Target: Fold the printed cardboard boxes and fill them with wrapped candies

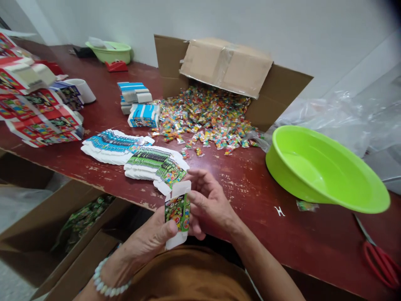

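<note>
A small green printed carton (177, 214) stands upright in front of my body, its white end flaps sticking out at top and bottom. My left hand (158, 230) is closed round it from the left, thumb across the printed front. At its upper right edge is my right hand (210, 200), fingers bent and apart, thumb close to the top flap; I cannot tell whether it presses on the card. Just beyond lies a fanned row of flat green cartons (156, 165), with flat blue cartons (115, 146) to its left.
Wrapped candies (206, 117) spill from a tipped cardboard box (225, 69). A green basin (319, 171) and red-handled scissors (376, 255) are on the right. Bundled blue cartons (144, 116) and stacked red cartons (40, 110) stand left. Below the table edge, an open box (34, 242) holds green packets.
</note>
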Demonstrator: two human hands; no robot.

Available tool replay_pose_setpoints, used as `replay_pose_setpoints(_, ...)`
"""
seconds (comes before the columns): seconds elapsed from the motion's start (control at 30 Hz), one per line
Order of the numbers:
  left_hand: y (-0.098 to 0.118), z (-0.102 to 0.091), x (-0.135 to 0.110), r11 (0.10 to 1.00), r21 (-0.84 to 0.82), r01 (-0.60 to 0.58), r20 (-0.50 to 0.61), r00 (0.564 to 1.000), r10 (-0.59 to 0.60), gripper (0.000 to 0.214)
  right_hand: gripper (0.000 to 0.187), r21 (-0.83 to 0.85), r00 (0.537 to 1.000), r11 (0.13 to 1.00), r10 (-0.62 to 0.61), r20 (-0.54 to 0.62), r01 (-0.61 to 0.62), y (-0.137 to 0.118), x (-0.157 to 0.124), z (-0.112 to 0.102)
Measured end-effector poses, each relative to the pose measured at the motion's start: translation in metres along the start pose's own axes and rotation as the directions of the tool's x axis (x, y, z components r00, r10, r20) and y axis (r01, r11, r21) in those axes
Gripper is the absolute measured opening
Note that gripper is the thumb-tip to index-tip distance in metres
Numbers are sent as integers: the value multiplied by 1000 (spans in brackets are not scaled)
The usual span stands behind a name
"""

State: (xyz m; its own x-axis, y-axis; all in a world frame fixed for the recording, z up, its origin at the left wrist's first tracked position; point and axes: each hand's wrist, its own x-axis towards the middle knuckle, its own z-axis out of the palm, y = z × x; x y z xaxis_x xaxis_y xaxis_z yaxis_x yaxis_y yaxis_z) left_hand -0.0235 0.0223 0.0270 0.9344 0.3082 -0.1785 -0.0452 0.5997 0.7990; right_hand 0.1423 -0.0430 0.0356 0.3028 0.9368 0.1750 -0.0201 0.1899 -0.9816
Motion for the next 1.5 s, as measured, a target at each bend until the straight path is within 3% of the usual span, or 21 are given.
replay_pose_setpoints(0.07, -2, -1, 1, 999, 23, -24, -28, 999, 25, 57, 35, -300, 969, 933, -232, -79, 199, -5, -5, -2)
replay_pose_setpoints(0.13, -5, -2, 2, 999, 34, -13, -77, 997, 16, 57, 29, -547, 930, 769, -365, 49, 331, -11, -9, -5)
replay_pose_setpoints(0.2, -9, -4, 2, 999, 39, 18, -114, 993, -14, 59, 24, -640, 913, 655, -339, 226, 401, -16, -10, -7)
replay_pose_setpoints(0.27, -13, -6, 3, 997, 66, 46, -118, 992, -38, 62, 22, -658, 911, 630, -274, 308, 412, -19, -9, -9)
replay_pose_setpoints(0.4, -14, -10, 5, 986, 153, 73, -79, 995, -61, 64, 15, -624, 931, 700, -180, 317, 347, -21, -8, -12)
replay_pose_setpoints(0.57, -4, -8, 9, 960, 261, 99, 2, 995, -103, 67, 20, -502, 934, 835, -36, 355, 224, -23, -6, -20)
replay_pose_setpoints(0.67, -1, -1, 11, 951, 255, 175, 47, 980, -193, 59, 20, -392, 894, 915, 93, 438, 97, -21, -3, -27)
replay_pose_setpoints(0.73, -1, 3, 12, 940, 213, 266, 14, 961, -276, 48, 23, -260, 866, 966, 139, 481, -11, -18, -2, -29)
replay_pose_setpoints(0.8, -2, 6, 12, 942, 182, 281, -75, 960, -271, 40, 27, -171, 899, 983, 132, 417, -66, -13, -2, -28)
replay_pose_setpoints(0.87, -1, 6, 14, 958, 205, 202, -187, 968, -165, 36, 30, -206, 978, 978, 78, 196, -37, -5, -5, -23)
replay_pose_setpoints(0.9, -1, 6, 15, 961, 225, 159, -234, 967, -105, 34, 34, -235, 993, 971, 60, 97, -36, -1, -6, -19)
replay_pose_setpoints(0.97, -2, 3, 18, 962, 249, 110, -278, 960, -37, 35, 32, -202, 993, 973, 115, 26, -107, 7, -8, -12)
replay_pose_setpoints(1.03, -4, -1, 21, 958, 276, 82, -282, 959, -1, 36, 23, -114, 975, 973, 211, 70, -203, 14, -9, -7)
replay_pose_setpoints(1.1, -7, -4, 24, 932, 361, 38, -311, 947, 82, 33, 24, -117, 979, 973, 204, 23, -200, 16, -8, -5)
replay_pose_setpoints(1.17, -11, -5, 24, 905, 425, -32, -389, 896, 214, 32, 24, -213, 988, 966, 134, -80, -148, 16, -6, -7)
replay_pose_setpoints(1.23, -14, -3, 23, 896, 427, -120, -473, 815, 334, 44, 23, -261, 987, 955, 113, -116, -140, 15, -6, -8)
replay_pose_setpoints(1.3, -17, 1, 21, 879, 425, -218, -521, 735, 434, 57, 18, -210, 982, 964, 137, -128, -161, 17, -6, -7)
replay_pose_setpoints(1.33, -18, 3, 19, 862, 439, -251, -525, 707, 473, 60, 25, -151, 979, 974, 148, -141, -169, 20, -7, -6)
replay_pose_setpoints(1.4, -20, 7, 16, 836, 473, -279, -520, 678, 520, 58, 45, -3, 973, 987, 156, -170, -159, 26, -9, -1)
replay_pose_setpoints(1.5, -17, 9, 15, 841, 483, -246, -513, 698, 499, 50, 35, 152, 976, 984, 116, -185, -88, 34, -12, 8)
